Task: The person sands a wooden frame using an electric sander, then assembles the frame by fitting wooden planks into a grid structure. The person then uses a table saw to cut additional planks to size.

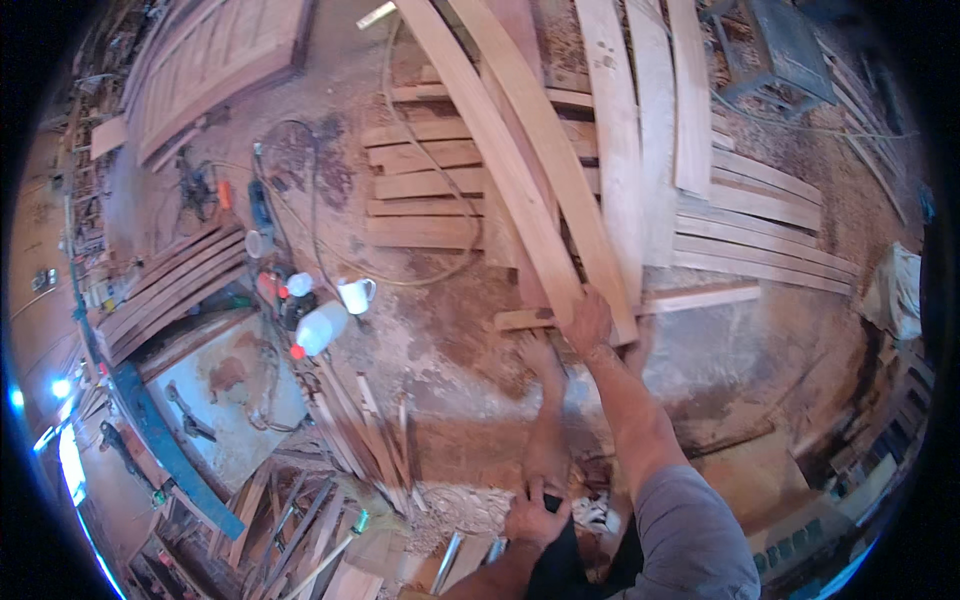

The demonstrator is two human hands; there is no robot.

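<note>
Where the right hand point(588, 322) works: at the near end of the left long plank point(500, 165), fingers bent over it and seeming to hold it; I cannot tell whether they touch its neighbour too.
Left hand point(533, 518): at the leg point(548, 440), fingers curled; from my feed I cannot tell if they hold anything.
Right long plank point(555, 165): just beside the other, both slanting across the layered wood.
Batten point(525, 320): near the gripping hand, at the planks' near ends.
Pale boards point(612, 130): laid lengthwise to the right; I judge their cutting done.
Slats point(425, 185): in rows under the long pieces, apparently cut as well.
Joints: I see none between these pieces, so I judge that placing or sorting is under way and any assembly remains.
</note>
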